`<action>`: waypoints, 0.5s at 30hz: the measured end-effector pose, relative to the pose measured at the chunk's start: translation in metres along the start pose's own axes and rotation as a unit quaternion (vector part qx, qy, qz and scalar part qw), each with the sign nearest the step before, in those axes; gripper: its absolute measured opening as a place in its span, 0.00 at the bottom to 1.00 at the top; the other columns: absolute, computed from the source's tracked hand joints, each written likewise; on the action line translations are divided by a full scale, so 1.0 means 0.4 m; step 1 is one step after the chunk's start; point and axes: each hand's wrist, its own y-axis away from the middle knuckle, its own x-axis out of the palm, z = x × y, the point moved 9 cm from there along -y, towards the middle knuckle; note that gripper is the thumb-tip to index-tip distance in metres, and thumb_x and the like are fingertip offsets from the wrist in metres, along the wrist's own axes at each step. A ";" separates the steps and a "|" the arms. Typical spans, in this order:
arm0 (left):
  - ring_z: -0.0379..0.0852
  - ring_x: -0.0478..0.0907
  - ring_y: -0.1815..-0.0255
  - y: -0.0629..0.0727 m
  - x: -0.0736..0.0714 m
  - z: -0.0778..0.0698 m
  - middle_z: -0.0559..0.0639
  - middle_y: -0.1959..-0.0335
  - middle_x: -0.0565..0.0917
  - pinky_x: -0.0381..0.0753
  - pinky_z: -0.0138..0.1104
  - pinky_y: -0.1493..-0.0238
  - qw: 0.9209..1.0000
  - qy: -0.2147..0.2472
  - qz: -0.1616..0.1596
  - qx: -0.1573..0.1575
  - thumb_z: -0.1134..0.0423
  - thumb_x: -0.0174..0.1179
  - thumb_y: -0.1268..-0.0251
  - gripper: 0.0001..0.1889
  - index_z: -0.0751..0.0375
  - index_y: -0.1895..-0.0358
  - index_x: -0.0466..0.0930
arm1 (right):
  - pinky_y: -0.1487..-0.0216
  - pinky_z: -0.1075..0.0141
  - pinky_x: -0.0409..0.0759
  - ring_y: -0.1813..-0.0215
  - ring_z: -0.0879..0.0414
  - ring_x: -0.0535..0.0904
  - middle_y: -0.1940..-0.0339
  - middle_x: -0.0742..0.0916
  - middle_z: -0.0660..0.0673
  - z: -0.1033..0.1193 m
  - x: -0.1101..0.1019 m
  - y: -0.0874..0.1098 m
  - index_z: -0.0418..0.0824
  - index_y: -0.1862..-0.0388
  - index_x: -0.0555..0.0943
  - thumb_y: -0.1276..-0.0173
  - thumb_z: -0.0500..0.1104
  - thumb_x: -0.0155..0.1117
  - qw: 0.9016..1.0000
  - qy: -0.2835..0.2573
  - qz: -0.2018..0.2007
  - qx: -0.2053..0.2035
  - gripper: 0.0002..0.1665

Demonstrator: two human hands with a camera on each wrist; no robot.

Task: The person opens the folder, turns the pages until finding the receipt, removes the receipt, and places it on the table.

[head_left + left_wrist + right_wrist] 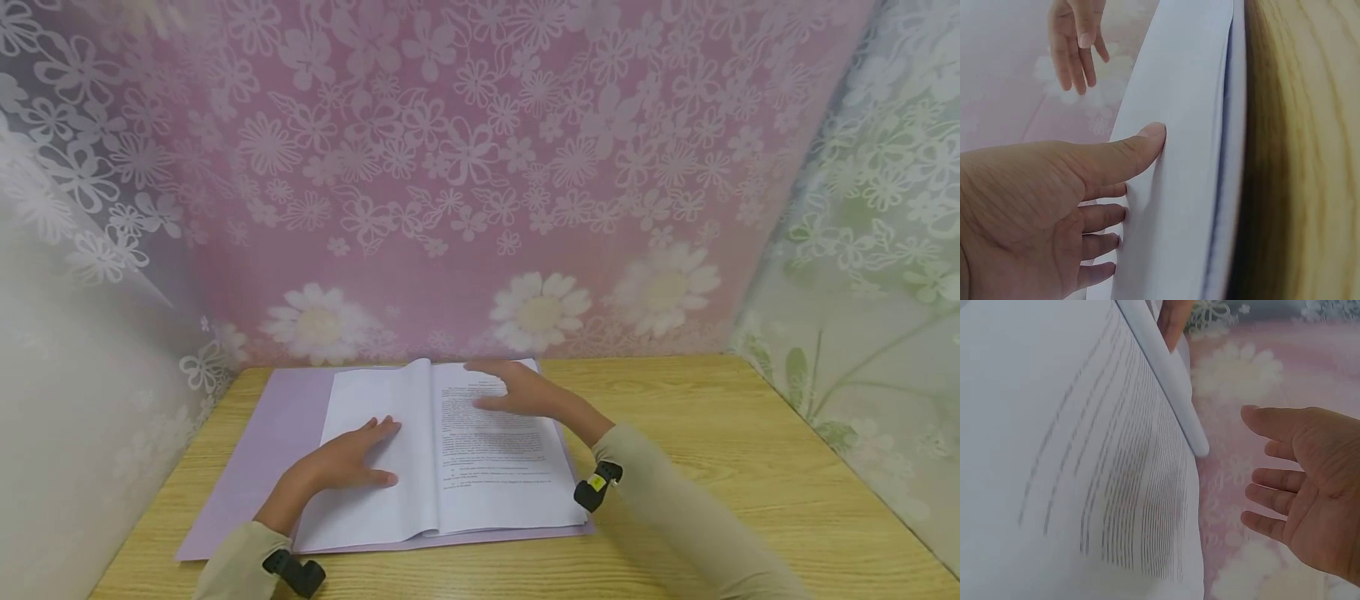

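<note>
One hand (347, 459) seemingly touches smooth, curved paper (420, 467).

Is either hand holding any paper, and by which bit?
Nothing is held. The left hand only touches the left page; the right hand hovers above the right page.

On my screens the head view comes in softly and evenly lit, with a faint shadow on the desk (720, 417) under the right sleeve (678, 508), while both wrist views look dimmer and greyer, the print (1129, 512) smeared in the right one.
</note>
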 end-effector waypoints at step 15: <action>0.68 0.51 0.18 0.005 0.002 -0.002 0.64 0.19 0.59 0.58 0.64 0.25 1.000 0.004 0.003 0.001 0.50 0.72 0.39 0.46 0.60 0.21 0.61 | 0.23 0.39 0.63 0.21 0.33 0.64 0.24 0.72 0.31 -0.228 -0.057 0.082 0.32 0.24 0.67 0.28 0.42 0.67 0.991 -0.031 -0.087 0.095 0.38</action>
